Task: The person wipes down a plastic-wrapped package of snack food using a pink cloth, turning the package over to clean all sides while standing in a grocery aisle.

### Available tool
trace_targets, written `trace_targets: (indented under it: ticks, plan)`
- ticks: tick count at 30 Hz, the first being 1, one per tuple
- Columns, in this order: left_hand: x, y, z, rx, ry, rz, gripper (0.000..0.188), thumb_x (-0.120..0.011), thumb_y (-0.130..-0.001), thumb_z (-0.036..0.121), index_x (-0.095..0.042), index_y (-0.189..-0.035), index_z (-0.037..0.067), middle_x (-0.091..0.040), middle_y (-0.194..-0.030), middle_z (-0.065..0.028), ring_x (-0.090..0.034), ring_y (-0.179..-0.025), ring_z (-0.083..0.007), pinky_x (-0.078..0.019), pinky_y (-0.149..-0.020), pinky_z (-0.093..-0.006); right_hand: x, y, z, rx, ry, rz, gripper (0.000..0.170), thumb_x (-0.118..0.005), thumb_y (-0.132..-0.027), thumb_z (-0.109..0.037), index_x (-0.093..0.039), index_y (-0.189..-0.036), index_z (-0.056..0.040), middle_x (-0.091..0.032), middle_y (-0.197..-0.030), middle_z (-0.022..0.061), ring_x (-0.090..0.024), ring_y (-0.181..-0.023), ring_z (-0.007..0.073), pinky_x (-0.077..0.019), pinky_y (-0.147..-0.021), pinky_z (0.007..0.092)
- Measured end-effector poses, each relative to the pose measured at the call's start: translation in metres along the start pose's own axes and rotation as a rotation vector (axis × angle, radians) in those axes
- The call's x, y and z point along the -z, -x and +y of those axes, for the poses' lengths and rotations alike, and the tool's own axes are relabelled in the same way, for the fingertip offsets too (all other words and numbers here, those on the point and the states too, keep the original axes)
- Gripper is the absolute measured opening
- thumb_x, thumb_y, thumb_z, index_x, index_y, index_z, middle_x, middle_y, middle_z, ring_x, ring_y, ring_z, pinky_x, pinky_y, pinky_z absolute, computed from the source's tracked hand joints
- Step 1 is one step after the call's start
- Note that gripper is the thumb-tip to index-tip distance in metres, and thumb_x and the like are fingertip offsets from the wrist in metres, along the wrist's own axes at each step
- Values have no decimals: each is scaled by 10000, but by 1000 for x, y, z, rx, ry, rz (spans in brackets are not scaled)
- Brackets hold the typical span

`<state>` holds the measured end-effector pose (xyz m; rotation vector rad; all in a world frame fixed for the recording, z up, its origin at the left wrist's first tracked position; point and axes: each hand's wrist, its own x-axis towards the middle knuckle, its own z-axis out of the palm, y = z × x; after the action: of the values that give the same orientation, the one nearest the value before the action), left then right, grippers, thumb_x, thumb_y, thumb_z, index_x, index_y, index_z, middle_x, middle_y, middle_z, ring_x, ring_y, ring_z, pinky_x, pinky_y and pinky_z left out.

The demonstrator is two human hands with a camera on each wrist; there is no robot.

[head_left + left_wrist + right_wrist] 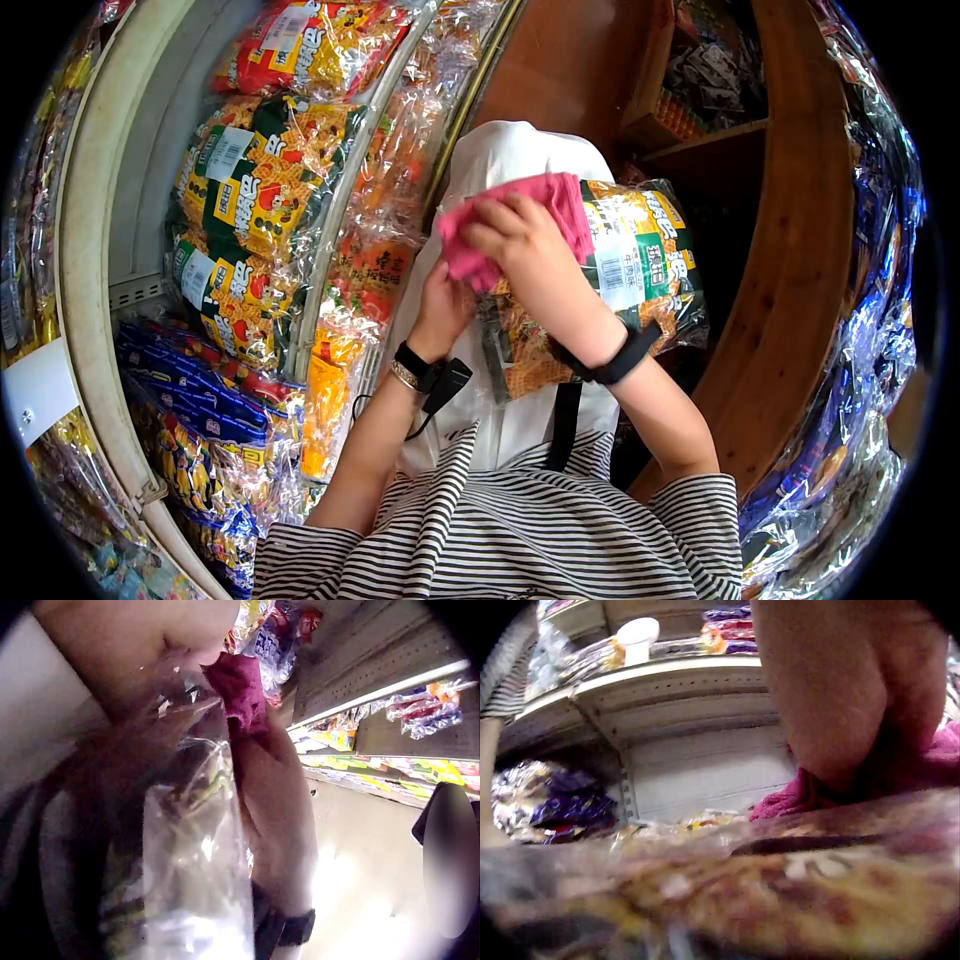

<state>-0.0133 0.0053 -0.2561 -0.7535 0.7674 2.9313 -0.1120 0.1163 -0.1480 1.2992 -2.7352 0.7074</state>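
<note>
Striped shirt (500, 530) nearest; beyond it, pink cloth (562, 203) bunched beside a slick snack bag (650, 250) that could slip.
The cloth sits at the bag's upper left edge, the right hand's grip (525, 250) closed on it with bent fingers; the left hand (442, 305) is just below, its fingertips hidden, so its grip I cannot tell. The bag lies under the right forearm, over white material (530, 150). Its loose film looks slippery: a hard push could send it toward the dark recess beside the wooden panel (800, 250), or rubbing cloth might drag and crease the wrap. The black device (448, 385) at the left wrist might snag the film.
</note>
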Motion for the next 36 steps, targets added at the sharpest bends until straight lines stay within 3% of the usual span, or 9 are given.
trace_targets:
  ticks: [3,4,8,16,19,24,25,28,36]
  plan:
    - [-27,10,18,39,-109,-100,476,-258,-1071,317,-353,-1433,22,-467,-1415,-109,-466,-1294,-192,-358,-1101,-349,20,28,-12,113,-41,-85,274,-571,-762,-95,-639,-1027,-79,-592,-1120,82,-510,-1123,290,-408,-989,378]
    - [-23,-1,17,165,275,-421,502,-271,-1067,362,-378,-1420,22,-485,-1399,-111,-506,-1256,-200,-401,-1068,-355,24,35,-11,126,-75,-161,283,-562,-771,-96,-649,-1041,-91,-590,-1164,88,-501,-1161,291,-390,-1025,396]
    - [-28,5,12,76,-97,22,489,-293,-1058,345,-385,-1420,28,-498,-1383,-118,-462,-1296,-231,-341,-1110,-389,15,20,0,9,-153,-11,299,-552,-785,-80,-651,-1067,-85,-584,-1196,97,-505,-1171,299,-388,-1028,444]
    - [-46,2,19,-30,-121,-183,601,-260,-1053,397,-158,-1544,65,-125,-1618,-48,-114,-1478,-188,-65,-1194,-355,39,61,114,-357,135,155,377,-552,-721,84,-662,-1066,-23,-662,-1015,179,-626,-950,368,-501,-846,432]
    - [-46,-2,16,-60,-187,-200,600,-256,-1052,406,-166,-1544,75,-138,-1614,-47,-128,-1475,-194,-68,-1195,-358,50,83,150,-566,42,147,296,-563,-753,49,-655,-1027,-12,-655,-983,212,-628,-934,397,-510,-819,440]
    - [-46,0,11,-95,-249,-215,691,-227,-1014,562,-148,-1557,141,-198,-1598,-67,-218,-1453,-249,-140,-1188,-398,3,36,83,-363,-268,139,228,-598,-704,40,-621,-926,-7,-647,-888,196,-620,-883,383,-492,-810,457]
    - [-28,-5,3,-140,-335,-191,787,-291,-970,636,-149,-1555,128,-205,-1594,-68,-242,-1443,-250,-162,-1184,-397,4,24,45,-311,-183,77,390,-561,-730,79,-631,-1101,-20,-655,-1038,160,-599,-1058,337,-468,-949,427]
    - [-31,14,12,-11,-300,-216,1023,-730,-794,304,-80,-1552,76,-318,-1521,-99,-324,-1399,-240,-253,-1156,-384,13,14,1,-288,-1,-42,452,-573,-765,27,-598,-1200,-90,-592,-1187,130,-508,-1190,345,-425,-987,486]
    - [-57,5,16,-154,-459,-249,1036,-679,-696,52,-110,-1560,104,-278,-1546,-108,-317,-1399,-231,-229,-1163,-367,43,93,165,-557,91,56,335,-546,-786,33,-664,-1088,-51,-652,-1060,181,-631,-1003,356,-507,-874,426]
